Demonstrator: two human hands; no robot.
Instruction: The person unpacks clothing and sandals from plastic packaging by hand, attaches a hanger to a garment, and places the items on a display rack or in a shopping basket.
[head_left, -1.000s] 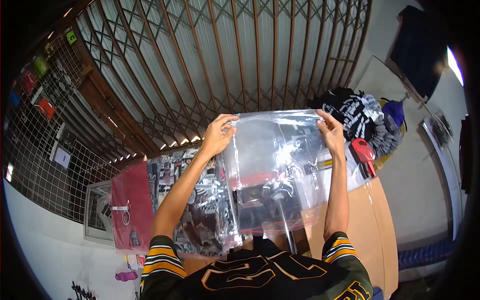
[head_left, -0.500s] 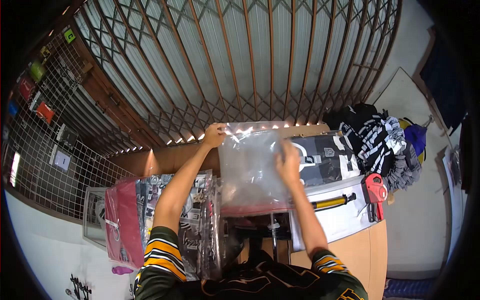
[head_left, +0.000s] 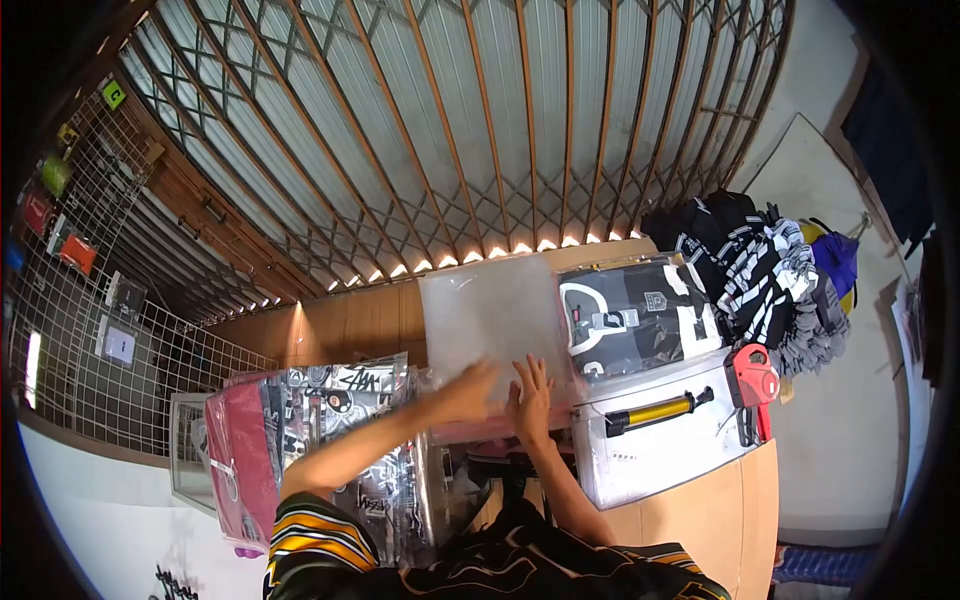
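Observation:
A clear plastic bag (head_left: 488,305) lies flat over a stack in the middle of the table, its reddish lower edge showing near me. My left hand (head_left: 466,392) is over the bag's lower part, its fingers smeared by motion. Close beside it, my right hand (head_left: 531,404) is over the bag's near right part with fingers stretched apart. Right of the bag rests a dark printed garment (head_left: 640,315) in clear plastic. Several bagged printed garments (head_left: 345,400) are piled on the left, under my left forearm.
A yellow-and-black tube-shaped tool (head_left: 655,412) rests on a white sheet-like package (head_left: 660,450). A red tape dispenser (head_left: 752,385) stands at its right. Striped black-and-white fabric pieces (head_left: 765,290) are heaped at the back right. Behind the table rises a folding metal gate (head_left: 490,150).
My left hand has come down from the bag's far left corner to its near part. The right hand has moved down and left, and the bag now lies flat.

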